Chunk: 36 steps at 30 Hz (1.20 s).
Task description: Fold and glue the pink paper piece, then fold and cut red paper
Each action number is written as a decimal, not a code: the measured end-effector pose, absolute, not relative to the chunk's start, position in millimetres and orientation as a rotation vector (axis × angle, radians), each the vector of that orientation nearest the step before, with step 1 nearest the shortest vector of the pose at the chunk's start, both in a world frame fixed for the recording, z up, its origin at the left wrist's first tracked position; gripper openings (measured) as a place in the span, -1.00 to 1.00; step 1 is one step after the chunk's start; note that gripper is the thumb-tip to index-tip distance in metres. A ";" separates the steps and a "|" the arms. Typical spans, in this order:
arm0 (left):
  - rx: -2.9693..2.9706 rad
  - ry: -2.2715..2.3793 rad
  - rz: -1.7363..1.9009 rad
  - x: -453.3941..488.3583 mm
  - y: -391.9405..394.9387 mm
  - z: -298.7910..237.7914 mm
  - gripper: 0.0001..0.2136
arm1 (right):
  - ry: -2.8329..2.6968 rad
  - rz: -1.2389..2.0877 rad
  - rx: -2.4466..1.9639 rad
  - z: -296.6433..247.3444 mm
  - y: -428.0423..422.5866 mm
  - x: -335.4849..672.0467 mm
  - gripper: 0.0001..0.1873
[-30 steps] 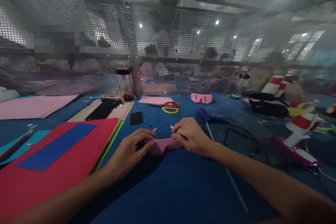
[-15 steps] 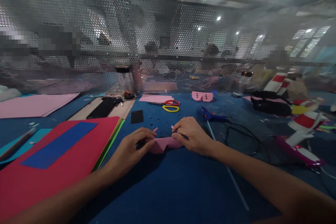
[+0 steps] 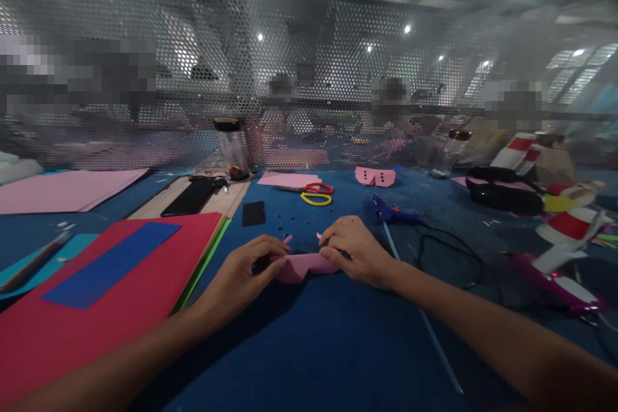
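Head view: holds the pink paper (image 3: 306, 265), folded and notched along its near edge, nearer the body than the scissors (image 3: 302, 191). Pinches its left end with the left hand (image 3: 261, 264), thumb and fingers bent nearly together, and its right end likewise with the right hand (image 3: 355, 251). Hides both ends partly behind the fingers; cannot tell whether resting on the worktop (image 3: 299, 347) or lifted just above. Shows a small pink tip beside the fingers of each hand; cannot tell whether joined to the paper.

Keeps the same grip and the same fold as half a second ago. Shows nearly everything slightly farther right in view than then, through a small shift of the camera, but in the same order around the scissors.

Left of the scissors, has the black card (image 3: 253, 214) near, the phone (image 3: 190, 198) farther off, and the blue strip (image 3: 113, 264) lying on the red sheet (image 3: 164, 270). Beyond and left of the scissors, has the jar (image 3: 232, 148). Right of the scissors, has the marked pink piece (image 3: 374, 177), slightly beyond, and, nearer the body, the blue glue gun (image 3: 393, 214) and the long rod (image 3: 441, 354).
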<state>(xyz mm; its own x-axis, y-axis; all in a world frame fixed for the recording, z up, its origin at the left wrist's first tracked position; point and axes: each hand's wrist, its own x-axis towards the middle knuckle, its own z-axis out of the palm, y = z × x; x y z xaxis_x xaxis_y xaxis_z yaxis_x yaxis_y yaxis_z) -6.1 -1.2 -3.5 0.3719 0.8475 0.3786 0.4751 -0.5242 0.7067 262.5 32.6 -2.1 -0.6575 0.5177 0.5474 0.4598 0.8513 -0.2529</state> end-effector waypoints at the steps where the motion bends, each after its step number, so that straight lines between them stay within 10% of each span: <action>1: 2.150 1.140 1.015 -5.8 -1.4 -2.6 -0.84 | -2.393 0.125 -0.705 -2.0 32.7 262.3 -0.67; 36: 2.146 1.131 1.001 -5.4 -2.6 2.3 -0.84 | -2.352 0.206 -0.693 -2.8 30.2 258.7 -0.62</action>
<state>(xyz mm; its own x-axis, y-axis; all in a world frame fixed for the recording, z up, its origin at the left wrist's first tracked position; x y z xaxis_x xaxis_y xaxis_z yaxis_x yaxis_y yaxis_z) -5.4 -2.6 2.3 0.3809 0.8475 0.3696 0.4703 -0.5218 0.7117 258.7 30.2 -2.8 -0.6359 0.5311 0.5599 0.4254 0.8466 -0.3198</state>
